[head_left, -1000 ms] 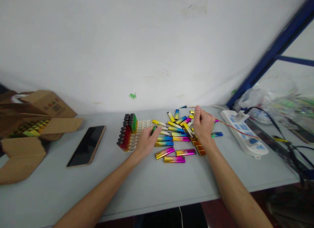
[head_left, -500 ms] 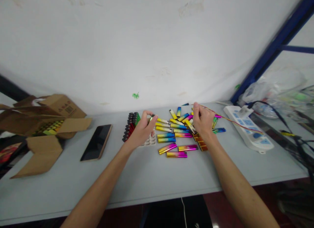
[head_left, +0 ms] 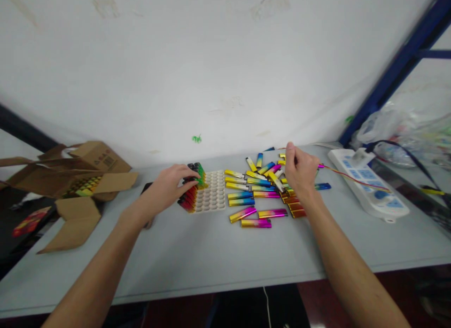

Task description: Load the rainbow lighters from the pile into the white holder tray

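Note:
My left hand (head_left: 172, 187) is at the left side of a white tray with round holes (head_left: 213, 194). Its thumb and fingers are pinched at the dark top of one of the slim metallic sticks (head_left: 200, 175) standing upright there, green and gold or red and gold. My right hand (head_left: 301, 170) is closed in a fist, thumb on top, over the right side of a loose pile of flat, shiny two-tone sticks (head_left: 266, 194). What it grips is hidden. A thin red-and-yellow wire (head_left: 347, 178) runs from beside this fist to the right.
A white power strip (head_left: 369, 184) with plugs lies at the right. On the left stands an open cardboard box (head_left: 102, 156) holding more sticks. A phone (head_left: 148, 222) is mostly covered by my left hand and forearm. Plastic bags (head_left: 387, 130) lie beyond the blue frame (head_left: 384, 79).
My left hand has moved left with a dark-tipped stick, from beside the pile to the standing sticks, uncovering the tray's holes. My right hand stays closed over the pile. The view has shifted slightly.

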Demonstrator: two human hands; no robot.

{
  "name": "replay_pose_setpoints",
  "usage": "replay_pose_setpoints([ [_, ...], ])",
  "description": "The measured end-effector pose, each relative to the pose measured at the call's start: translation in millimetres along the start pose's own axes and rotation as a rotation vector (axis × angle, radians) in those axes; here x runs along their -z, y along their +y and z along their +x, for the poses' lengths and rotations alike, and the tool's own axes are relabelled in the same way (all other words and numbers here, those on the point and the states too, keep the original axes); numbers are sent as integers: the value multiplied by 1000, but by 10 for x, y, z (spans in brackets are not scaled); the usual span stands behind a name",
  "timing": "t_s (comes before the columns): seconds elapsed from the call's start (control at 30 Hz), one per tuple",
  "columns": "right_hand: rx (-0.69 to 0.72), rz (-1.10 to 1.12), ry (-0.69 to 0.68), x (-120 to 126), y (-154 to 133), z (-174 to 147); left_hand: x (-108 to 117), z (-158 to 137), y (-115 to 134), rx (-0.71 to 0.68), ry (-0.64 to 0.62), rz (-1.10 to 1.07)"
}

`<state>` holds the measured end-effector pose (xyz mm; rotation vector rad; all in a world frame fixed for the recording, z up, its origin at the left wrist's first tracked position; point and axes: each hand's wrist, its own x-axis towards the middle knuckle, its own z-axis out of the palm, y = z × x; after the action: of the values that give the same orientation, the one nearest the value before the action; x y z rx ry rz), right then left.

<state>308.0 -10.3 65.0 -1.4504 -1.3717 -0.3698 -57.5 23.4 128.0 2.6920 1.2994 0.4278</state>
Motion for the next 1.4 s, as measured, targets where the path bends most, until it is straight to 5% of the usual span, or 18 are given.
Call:
replay_pose_setpoints([
  [0.13,7,5,-13,7,-25,-1,4,1,-32,-45,-124,57],
  [0.63,3,-41,-27,22,27,3,-167,7,-132,-68,-116,211],
  [0.8,-12,-114,75,118,116,78,-323,-5,216,-64,57,283],
  [0.97,-85,-190,331,312,306,189,-653,-12,792,-258,138,136],
  [1.07,-112,-199,380,377,371,215,-839,-152,903,-284,111,121],
  [1.4,-119,-126,266,258,262,162,-1136,-958,627,-91,157,140],
])
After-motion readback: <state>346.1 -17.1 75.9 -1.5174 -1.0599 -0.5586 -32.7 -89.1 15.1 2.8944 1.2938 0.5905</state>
